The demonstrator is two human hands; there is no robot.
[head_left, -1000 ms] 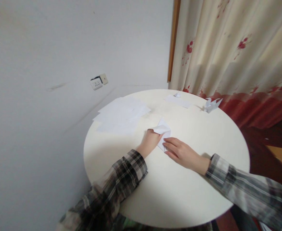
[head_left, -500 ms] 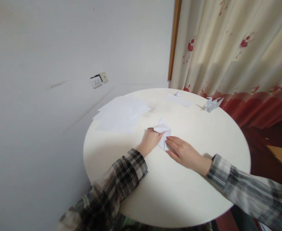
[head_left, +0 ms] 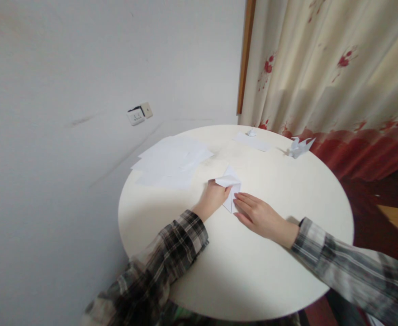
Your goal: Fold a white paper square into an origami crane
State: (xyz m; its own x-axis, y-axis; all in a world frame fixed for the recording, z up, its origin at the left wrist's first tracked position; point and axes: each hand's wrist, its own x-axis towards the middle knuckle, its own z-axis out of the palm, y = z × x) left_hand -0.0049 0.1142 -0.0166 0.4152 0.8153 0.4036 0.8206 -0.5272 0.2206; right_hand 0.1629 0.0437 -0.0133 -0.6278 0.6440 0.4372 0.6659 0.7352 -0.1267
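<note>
The person's left hand (head_left: 212,199) is curled nearly closed around the left side of a white folded paper (head_left: 231,179), its thumb against the paper and a raised flap lying across the fingers (their tips are hidden beneath it). The right hand (head_left: 258,215) is loosely open, palm down, fingers stretched and close together; their tips touch the paper's right edge near its lower point, without a grip on it. The paper lies near the middle of a round white table (head_left: 263,276), one point facing away from the person and another toward them. Plaid sleeves (head_left: 172,253) cover both forearms.

Farther out, to the left, overlapping white sheets (head_left: 175,160) spread close to the table's edge. Toward the far rim a smaller sheet (head_left: 253,142) lies flat, with a tiny folded piece (head_left: 251,132) at its far edge. Right of these, a paper crane (head_left: 300,148) stands near the rim. Beyond are a pale wall (head_left: 66,181) with a socket (head_left: 136,117), and a cream curtain (head_left: 321,68) with red flowers and a red lower band.
</note>
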